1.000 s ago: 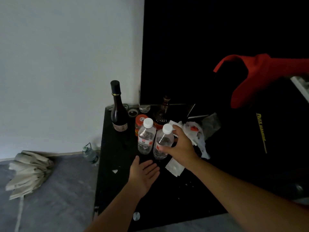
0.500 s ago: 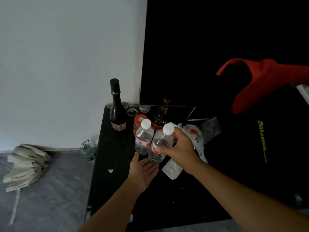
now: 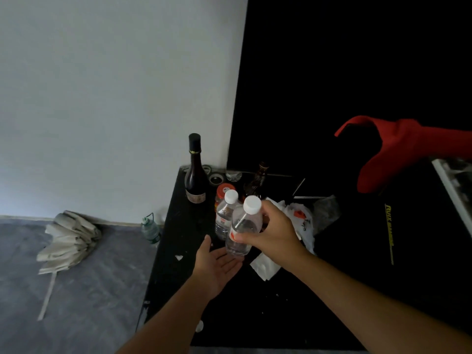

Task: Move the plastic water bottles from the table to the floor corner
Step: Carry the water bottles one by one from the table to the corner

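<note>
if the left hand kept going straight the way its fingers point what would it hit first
Most likely the water bottle held tilted in the right hand: the left hand lies palm up just below its base, though depth is unclear.

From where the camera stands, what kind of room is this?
Probably a lived-in room at home, untidy: a black table in a wall corner holds a wine bottle, plastic water bottles and crumpled bags; a folded umbrella lies on the grey floor.

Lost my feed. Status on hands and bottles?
Right hand gripping one bottle, tilted. Left hand open, palm up beneath it. Second bottle upright on table. Path clear.
</note>
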